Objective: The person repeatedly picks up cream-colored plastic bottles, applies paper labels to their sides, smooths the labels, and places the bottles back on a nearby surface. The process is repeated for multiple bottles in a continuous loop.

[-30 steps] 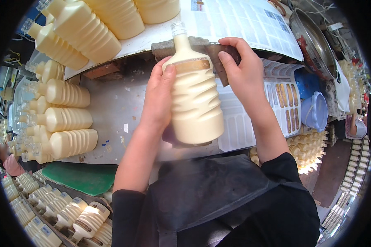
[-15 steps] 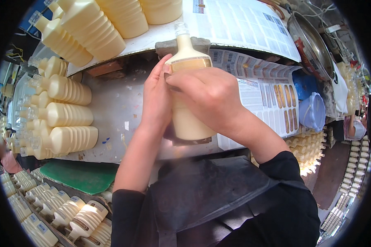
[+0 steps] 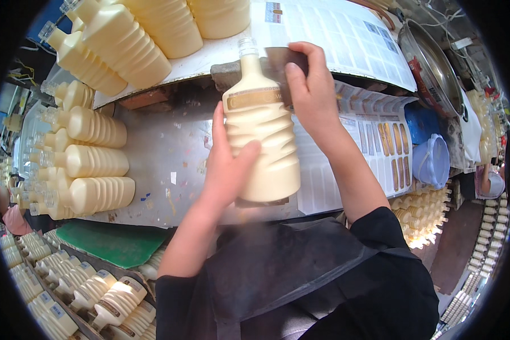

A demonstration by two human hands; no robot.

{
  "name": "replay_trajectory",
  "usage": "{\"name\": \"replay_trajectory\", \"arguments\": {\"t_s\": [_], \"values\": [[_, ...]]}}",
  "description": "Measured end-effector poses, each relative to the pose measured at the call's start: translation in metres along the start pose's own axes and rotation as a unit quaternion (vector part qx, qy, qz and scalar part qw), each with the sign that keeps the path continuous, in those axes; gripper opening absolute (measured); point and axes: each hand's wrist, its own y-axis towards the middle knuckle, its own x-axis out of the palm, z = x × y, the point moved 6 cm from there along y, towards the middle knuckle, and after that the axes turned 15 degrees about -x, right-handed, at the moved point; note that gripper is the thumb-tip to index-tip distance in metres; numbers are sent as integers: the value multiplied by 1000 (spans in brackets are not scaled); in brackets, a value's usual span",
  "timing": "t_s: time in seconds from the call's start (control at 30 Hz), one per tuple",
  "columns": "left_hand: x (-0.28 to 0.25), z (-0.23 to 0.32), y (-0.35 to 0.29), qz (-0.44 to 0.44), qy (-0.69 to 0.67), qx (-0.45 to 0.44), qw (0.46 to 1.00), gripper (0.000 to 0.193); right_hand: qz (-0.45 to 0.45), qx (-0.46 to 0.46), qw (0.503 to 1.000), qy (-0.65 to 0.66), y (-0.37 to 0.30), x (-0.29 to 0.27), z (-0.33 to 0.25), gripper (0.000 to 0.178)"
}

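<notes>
A cream-coloured bottle (image 3: 269,170) with spiral grooves and a clear threaded neck lies in front of me, its neck pointing away. Across its shoulder runs a gold label (image 3: 255,99). My left hand (image 3: 226,161) grips the bottle's left side, thumb on top and fingers along the edge. Pinched in my right hand (image 3: 313,85) is a thin, dark flat piece (image 3: 281,61), like a scraper, held beside the bottle's neck and shoulder. A folded grey cloth (image 3: 226,75) lies under the neck. Part of a dark support (image 3: 266,202) shows below the bottle's base.
Plain cream bottles (image 3: 99,161) are stacked on the left of the metal table (image 3: 164,141), with more bottles (image 3: 127,42) on the white shelf. Label sheets (image 3: 374,147) lie at right, near a blue bucket (image 3: 430,161) and metal pan (image 3: 428,62). Labelled bottles (image 3: 119,300) fill a lower-left crate.
My right hand has moved off the label, up and right, with the flat piece. My left hand has shifted down and now wraps the bottle's side. The bottle's grooved face and label are uncovered.
</notes>
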Motion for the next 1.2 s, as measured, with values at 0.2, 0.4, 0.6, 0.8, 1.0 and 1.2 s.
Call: {"name": "replay_trajectory", "arguments": {"t_s": [0.2,0.4,0.6,0.8,1.0,1.2], "values": [[6,-1,3,-86,-144,-44,985,85,8,-17,999,32,-6,-9,14,34],[15,27,-8,-3,36,-11,999,89,-20,-47,998,27,8,4,-20,32],[21,42,-17,86,158,0,984,88,-80,-109,988,-75,13,23,-58,31],[25,38,-18,116,177,-9,977,91,-59,-89,987,-121,19,15,-58,33],[21,34,-17,116,221,8,968,96,-120,-138,972,-144,13,47,-82,29],[5,28,1,98,136,30,985,94,-87,-43,984,-147,14,14,-45,33]]}}
